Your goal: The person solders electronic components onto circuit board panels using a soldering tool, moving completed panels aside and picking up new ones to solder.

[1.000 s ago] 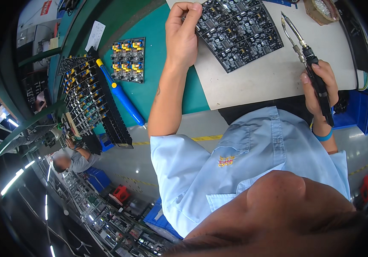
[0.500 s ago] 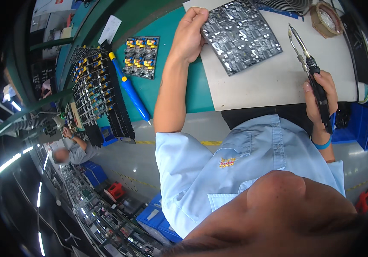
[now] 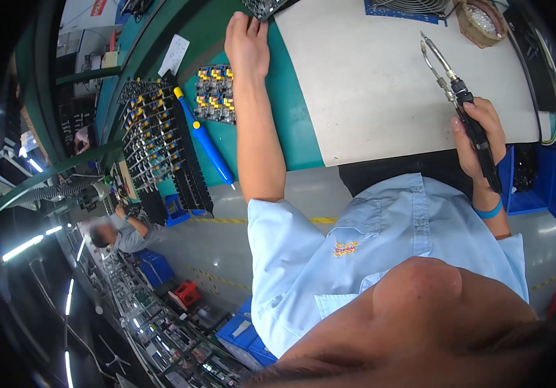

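Note:
My left hand (image 3: 249, 52) reaches to the top edge of the view, its fingers at the corner of a dark circuit board (image 3: 265, 8). Most of that board is cut off by the frame, and the grip is only partly visible. On the right, my right hand (image 3: 481, 139) is wrapped round the black handle of a soldering iron (image 3: 475, 126), which has a thin curved tube beside its tip. The iron points up over a pale work mat (image 3: 388, 97), touching nothing. Beside my left forearm lies a board with yellow and blue parts (image 3: 216, 94).
A blue desoldering pump (image 3: 210, 152) lies on the green bench (image 3: 291, 116), next to a rack of stacked circuit boards (image 3: 152, 132). At the back right are a round wire grille (image 3: 414, 5) and a brown container (image 3: 481, 24). Blue bins (image 3: 536, 184) stand at right; another person (image 3: 129, 236) sits at far left.
My left hand has carried the circuit board from over the mat to the upper left, mostly out of view. The right hand and soldering iron have barely moved; the view has shifted slightly.

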Tool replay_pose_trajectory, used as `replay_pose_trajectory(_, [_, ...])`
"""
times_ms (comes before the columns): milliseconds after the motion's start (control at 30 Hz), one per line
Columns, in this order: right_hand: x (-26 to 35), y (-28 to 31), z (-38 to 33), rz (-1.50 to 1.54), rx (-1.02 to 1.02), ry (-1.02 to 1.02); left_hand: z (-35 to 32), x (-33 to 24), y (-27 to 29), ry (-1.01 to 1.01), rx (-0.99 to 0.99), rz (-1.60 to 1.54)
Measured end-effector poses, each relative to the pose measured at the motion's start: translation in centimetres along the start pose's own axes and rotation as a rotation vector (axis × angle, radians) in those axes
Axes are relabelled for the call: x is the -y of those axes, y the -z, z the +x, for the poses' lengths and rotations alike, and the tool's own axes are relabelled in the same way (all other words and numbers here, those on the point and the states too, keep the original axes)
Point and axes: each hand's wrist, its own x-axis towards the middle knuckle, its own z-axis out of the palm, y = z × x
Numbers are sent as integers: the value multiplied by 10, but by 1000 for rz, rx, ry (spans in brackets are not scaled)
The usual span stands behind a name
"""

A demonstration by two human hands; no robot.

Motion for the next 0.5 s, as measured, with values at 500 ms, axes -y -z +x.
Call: replay_pose_trajectory(500, [81,26,49,717,-38,-426,46,-11,-115,-256,-60,1162])
